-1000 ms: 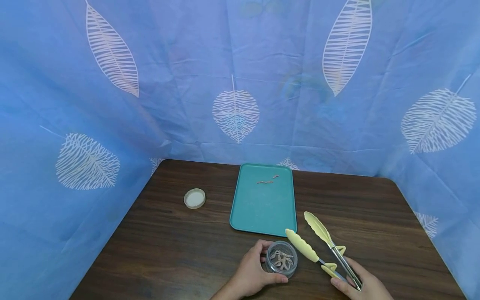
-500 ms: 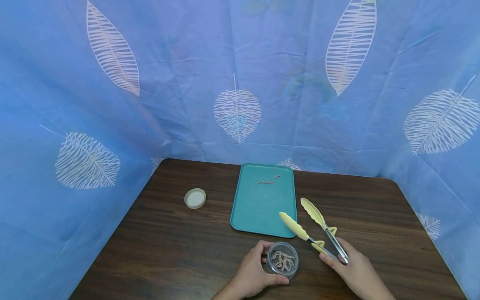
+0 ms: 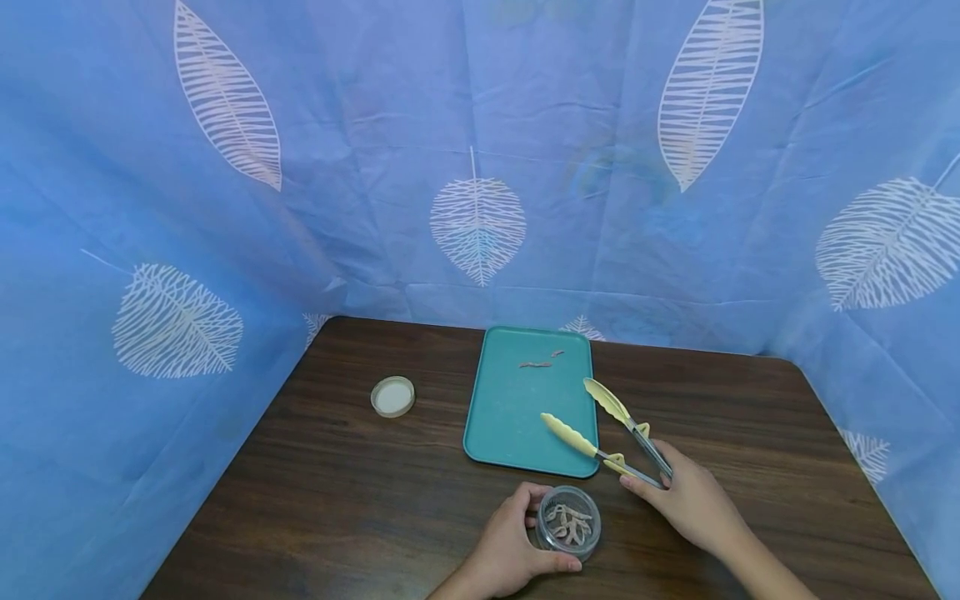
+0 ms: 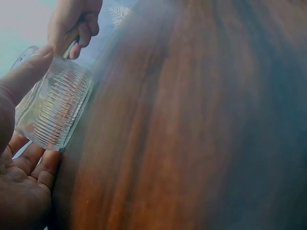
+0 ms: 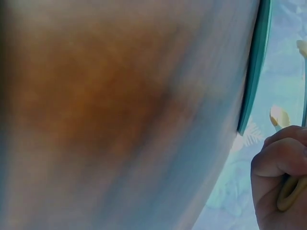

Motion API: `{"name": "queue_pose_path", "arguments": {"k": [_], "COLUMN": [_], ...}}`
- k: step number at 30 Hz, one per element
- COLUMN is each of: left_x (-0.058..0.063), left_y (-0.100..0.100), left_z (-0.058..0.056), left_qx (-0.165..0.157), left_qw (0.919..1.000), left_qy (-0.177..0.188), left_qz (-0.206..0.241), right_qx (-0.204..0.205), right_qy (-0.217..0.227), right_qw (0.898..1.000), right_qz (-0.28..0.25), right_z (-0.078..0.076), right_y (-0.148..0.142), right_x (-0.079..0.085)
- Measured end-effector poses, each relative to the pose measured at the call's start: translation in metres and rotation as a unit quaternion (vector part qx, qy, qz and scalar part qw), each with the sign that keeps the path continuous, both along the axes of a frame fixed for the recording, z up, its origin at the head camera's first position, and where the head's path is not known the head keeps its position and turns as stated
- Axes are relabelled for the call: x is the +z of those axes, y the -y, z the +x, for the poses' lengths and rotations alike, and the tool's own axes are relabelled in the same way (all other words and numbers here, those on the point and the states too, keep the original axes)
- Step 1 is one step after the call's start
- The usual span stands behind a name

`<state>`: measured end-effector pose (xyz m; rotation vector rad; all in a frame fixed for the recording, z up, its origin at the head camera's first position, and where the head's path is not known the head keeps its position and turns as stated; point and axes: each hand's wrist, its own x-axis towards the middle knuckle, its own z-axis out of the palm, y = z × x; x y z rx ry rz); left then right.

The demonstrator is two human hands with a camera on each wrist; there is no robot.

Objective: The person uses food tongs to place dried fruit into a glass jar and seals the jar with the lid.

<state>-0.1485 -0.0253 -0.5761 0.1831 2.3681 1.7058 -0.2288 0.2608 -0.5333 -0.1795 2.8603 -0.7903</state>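
Observation:
My left hand (image 3: 510, 542) holds a clear round jar (image 3: 587, 548) at the table's near side, fingers and thumb around its wall. Several pinkish-brown strips (image 3: 570, 525) lie inside it. In the left wrist view the jar (image 4: 62, 110) shows its ribbed side between the thumb and the fingers. My right hand (image 3: 686, 496) grips a pair of tongs with yellow tips (image 3: 568, 434). The tongs are spread, with nothing between their tips, and reach over the right part of the teal tray (image 3: 525, 433). In the right wrist view the fingers curl round the handle, its yellow loop end (image 5: 290, 195) showing.
Two thin reddish strips (image 3: 536, 364) lie near the tray's far end. A round lid (image 3: 393, 397) rests on the dark wooden table (image 3: 337, 467), left of the tray. Behind the table hangs a blue leaf-patterned cloth (image 3: 360, 208).
My right hand has carried the spread tongs forward and to the left, from beside the jar to over the tray. The left hand and jar stay nearly in place.

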Motion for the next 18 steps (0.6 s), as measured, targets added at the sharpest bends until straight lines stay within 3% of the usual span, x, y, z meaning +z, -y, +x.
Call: {"name": "queue_pose_path", "arguments": {"k": [9, 18], "left_x": [0.002, 0.002], "left_y": [0.003, 0.002], "left_z": [-0.001, -0.001], "left_qx": [-0.011, -0.011], "left_qw": [0.9998, 0.9998], "left_qy": [0.017, 0.011], "left_qz": [0.007, 0.007], "right_qx": [0.014, 0.043], "right_qy": [0.000, -0.031], "right_qw": [1.000, 0.998], "right_qz": [0.011, 0.022], "right_z": [-0.034, -0.061], "right_y": [0.014, 0.029], "right_x": [-0.004, -0.013]}}
